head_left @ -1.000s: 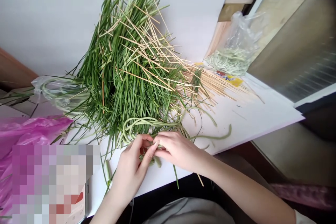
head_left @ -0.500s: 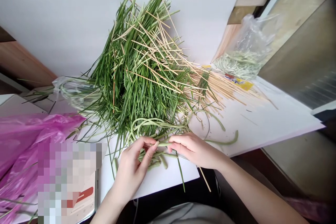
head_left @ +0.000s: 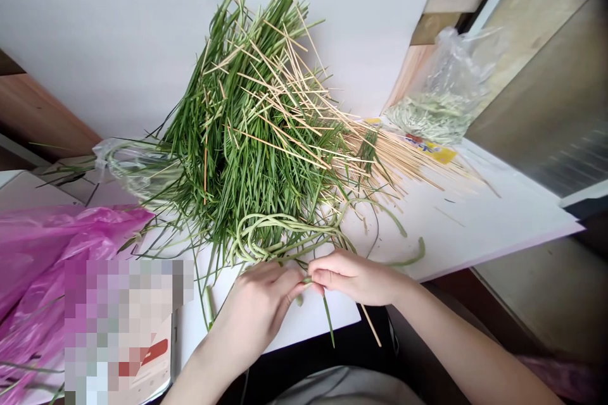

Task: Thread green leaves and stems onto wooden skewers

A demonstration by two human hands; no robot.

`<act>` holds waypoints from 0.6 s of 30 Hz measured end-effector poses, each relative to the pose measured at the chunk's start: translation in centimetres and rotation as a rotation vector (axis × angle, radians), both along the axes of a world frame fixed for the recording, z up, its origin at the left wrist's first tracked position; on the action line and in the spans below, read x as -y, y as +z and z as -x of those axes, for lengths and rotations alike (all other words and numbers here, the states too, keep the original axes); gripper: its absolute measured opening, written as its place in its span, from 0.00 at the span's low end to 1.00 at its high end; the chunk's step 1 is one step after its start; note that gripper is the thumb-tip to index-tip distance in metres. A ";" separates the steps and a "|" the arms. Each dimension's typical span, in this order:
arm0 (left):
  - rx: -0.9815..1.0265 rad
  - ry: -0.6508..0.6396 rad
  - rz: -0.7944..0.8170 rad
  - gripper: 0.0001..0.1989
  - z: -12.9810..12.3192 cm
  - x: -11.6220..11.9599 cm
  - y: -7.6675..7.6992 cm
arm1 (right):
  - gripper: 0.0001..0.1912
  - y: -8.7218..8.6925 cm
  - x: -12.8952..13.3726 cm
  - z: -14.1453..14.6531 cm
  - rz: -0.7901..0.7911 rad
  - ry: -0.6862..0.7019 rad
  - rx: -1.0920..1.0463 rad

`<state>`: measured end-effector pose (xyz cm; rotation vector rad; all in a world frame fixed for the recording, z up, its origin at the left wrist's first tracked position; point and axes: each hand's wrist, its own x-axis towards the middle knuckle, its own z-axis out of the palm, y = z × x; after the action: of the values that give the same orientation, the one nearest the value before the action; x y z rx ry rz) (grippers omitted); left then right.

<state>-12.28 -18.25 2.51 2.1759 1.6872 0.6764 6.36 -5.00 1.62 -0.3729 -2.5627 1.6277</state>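
My left hand (head_left: 266,297) and my right hand (head_left: 344,275) meet near the front edge of the white table. Between their fingertips a green bean piece (head_left: 308,280) is pinched, only a short bit of it showing. Long green beans (head_left: 266,221) lie looped just beyond my hands, and one bean end (head_left: 403,262) reaches out to the right of my right hand. A short cut bean piece (head_left: 209,304) rests left of my left hand. My left hand covers most of what lies under it.
A large heap of green stalks (head_left: 256,158) stands behind the beans, with thin wooden sticks (head_left: 394,152) across it and to its right. A clear bag (head_left: 441,101) is at the back right. Pink plastic (head_left: 71,247) and a partly blurred phone (head_left: 159,361) are at the left.
My left hand has turned over, palm down, and moved right and slightly down, now covering the short pieces. The bean between my fingers shows less, and the bean end at the right has shifted left.
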 end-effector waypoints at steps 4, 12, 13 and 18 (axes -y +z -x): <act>0.414 0.086 0.213 0.16 -0.4 0.5 0.1 | 0.15 0.5 1.0 -0.2 -0.038 -0.103 -0.126; 1.726 0.187 0.688 0.21 -3.7 2.3 -0.3 | 0.14 0.2 3.3 -0.5 -0.687 -0.229 -0.517; 1.805 0.177 0.733 0.20 -4.1 2.6 -0.4 | 0.13 -0.1 3.4 -0.7 -0.823 -0.205 -0.563; 1.872 0.096 0.954 0.27 -5.5 5.1 -1.4 | 0.10 -1.7 2.8 -1.9 -1.284 -0.067 -0.818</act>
<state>-6.80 -23.35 1.11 0.2358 0.6324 1.0168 8.22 -7.82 -0.06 0.2683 -2.2384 -0.1453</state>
